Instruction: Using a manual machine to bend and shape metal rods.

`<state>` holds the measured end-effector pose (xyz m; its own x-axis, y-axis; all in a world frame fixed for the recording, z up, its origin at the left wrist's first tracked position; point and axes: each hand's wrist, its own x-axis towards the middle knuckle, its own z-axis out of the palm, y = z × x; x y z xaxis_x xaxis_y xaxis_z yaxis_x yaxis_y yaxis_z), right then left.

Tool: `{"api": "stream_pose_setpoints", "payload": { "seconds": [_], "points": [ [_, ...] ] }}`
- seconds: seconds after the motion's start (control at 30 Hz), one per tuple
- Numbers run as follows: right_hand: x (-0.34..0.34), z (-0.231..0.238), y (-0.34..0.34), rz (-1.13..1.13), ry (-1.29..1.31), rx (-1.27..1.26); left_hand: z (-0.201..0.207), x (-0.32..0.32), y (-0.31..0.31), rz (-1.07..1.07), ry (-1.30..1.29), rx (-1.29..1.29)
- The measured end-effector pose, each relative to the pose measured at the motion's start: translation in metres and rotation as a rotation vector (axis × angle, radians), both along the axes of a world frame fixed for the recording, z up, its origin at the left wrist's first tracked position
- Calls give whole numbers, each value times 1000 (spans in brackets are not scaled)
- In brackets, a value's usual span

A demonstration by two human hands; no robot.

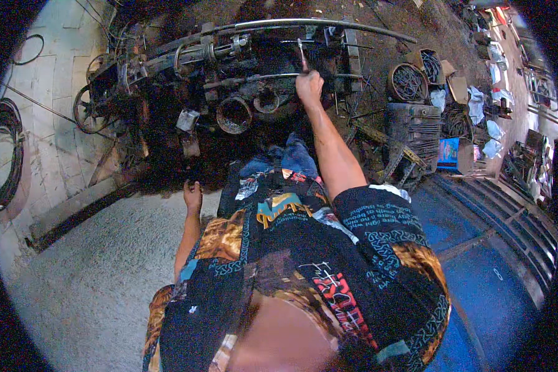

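Observation:
My right hand (310,87) reaches far forward over a dark, greasy machine (279,62). Its fingers are wrapped round a slim tool (302,54) with a reddish handle and a pale tip. That tip points away from me, beside a thin bright rod lying crosswise; what kind of tool it is I cannot make out. Lower on the left, my left hand (193,196) hangs by the machine's near side, its fingers loosely bent and a little apart, with nothing visible in them. Two round, open-mouthed metal parts, a larger one (234,115) and a smaller one (266,100), face me below the bars.
A long curved metal pipe (328,23) spans the machine's far side. On the right stand a bucket of metal rods (409,82), a dark drum (412,133) and a blue box (449,150). A spoked wheel (88,109) and a coiled hose (6,155) are on the left.

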<state>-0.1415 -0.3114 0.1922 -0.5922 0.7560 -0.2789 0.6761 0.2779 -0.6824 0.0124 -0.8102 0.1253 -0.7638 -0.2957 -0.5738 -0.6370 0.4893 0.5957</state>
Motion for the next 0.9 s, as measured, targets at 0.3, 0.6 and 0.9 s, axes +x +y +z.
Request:
{"api": "stream_pose_setpoints", "payload": {
  "seconds": [0.3,0.6,0.9],
  "points": [
    [40,-140,27,-216,91,-158,-20,-8,-4,-44,9,85],
    [-14,-35,-2,-423,416,-1154,-11,8,-9,24,-42,65],
    [-38,-44,-11,-449,455,-1172,-33,12,-28,26,28,47]
  ]
}}
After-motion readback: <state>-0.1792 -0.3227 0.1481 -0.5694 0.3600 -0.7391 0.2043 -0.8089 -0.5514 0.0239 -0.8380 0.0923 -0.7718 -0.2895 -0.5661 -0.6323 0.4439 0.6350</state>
